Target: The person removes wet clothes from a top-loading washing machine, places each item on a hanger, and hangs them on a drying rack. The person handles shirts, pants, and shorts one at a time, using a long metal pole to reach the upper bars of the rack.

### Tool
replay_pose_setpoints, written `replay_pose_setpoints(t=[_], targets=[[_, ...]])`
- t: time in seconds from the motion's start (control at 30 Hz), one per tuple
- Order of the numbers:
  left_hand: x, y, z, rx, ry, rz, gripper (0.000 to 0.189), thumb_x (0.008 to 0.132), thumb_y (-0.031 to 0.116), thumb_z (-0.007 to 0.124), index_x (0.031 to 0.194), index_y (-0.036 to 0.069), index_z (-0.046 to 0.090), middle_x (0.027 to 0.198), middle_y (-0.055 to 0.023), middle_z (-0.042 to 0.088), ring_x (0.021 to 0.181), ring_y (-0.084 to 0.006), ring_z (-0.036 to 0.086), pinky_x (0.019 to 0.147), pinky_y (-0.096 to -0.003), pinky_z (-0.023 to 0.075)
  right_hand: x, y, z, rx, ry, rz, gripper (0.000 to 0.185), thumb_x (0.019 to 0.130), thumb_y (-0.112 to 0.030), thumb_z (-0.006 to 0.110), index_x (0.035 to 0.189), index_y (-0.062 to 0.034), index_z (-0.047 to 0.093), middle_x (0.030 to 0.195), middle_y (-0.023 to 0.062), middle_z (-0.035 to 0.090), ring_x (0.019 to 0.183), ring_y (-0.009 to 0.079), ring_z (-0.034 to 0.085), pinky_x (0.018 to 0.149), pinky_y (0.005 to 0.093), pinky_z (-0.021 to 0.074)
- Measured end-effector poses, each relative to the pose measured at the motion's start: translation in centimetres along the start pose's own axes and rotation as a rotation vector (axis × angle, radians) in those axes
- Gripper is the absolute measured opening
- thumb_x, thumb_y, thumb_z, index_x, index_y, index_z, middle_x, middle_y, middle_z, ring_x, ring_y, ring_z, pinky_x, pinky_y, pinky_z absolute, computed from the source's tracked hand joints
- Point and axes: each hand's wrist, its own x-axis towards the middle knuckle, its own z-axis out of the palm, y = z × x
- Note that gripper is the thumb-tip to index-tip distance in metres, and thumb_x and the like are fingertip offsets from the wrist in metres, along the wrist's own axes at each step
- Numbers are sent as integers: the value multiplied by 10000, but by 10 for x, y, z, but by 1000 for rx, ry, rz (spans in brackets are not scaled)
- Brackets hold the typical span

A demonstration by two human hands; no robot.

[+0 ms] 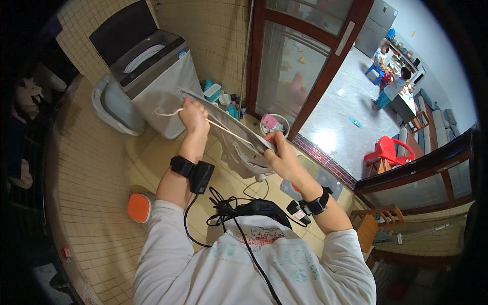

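In front of me a thin pale-pink clothes hanger point(228, 132) slants between my hands. My left hand point(193, 117) is closed around it near its curved hook, which sticks out to the left. A grey cloth garment point(244, 154) hangs alongside the hanger, its upper edge stretched taut. With thumb and fingers, my right hand point(284, 156) pinches that edge at the garment's right end. The hanger's far end reaches the cloth by my right fingers, where it is partly hidden.
A washing machine point(164, 91) with raised lid stands front left, beside a grey plastic tub point(114, 106). Bottles point(232, 111) and a white bin point(280, 124) line the wall near a sliding door point(293, 68). An orange-topped bin point(139, 207) is left. Two people point(392, 85) are beyond the doorway.
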Motion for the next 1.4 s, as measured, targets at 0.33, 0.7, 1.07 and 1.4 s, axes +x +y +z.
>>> replay_pose_setpoints(t=[0.33, 0.7, 1.07, 1.4], targets=[[1, 18, 31, 60, -514, 54, 358, 913, 229, 581, 1085, 9, 357, 603, 17, 382, 453, -91, 357, 422, -243, 331, 74, -11, 24, 19, 229, 225, 400, 806, -301, 627, 1022, 9, 497, 732, 131, 592, 663, 200, 575, 617, 318, 455], [22, 0, 36, 379, -495, 184, 313, 932, 250, 544, 927, 59, 296, 688, -36, 420, 430, -117, 386, 401, -259, 357, 104, -12, 18, -70, 279, 123, 278, 777, -164, 560, 957, 45, 601, 699, 131, 609, 640, 180, 580, 603, 303, 457], [36, -32, 80, 117, -577, -379, 354, 893, 176, 592, 1069, 116, 291, 952, -36, 483, 706, -111, 514, 668, -302, 478, 145, 19, 30, -355, 250, -299, 314, 858, -221, 635, 1067, -17, 519, 874, 118, 536, 822, 255, 523, 742, 351, 426], [136, -5, 114, 691, -613, 638, 350, 774, 249, 744, 962, 25, 552, 685, -13, 527, 586, -116, 493, 540, -262, 429, 192, -13, -86, -341, 459, -257, 154, 913, -96, 554, 989, 18, 623, 752, 50, 544, 662, 128, 490, 615, 235, 393]])
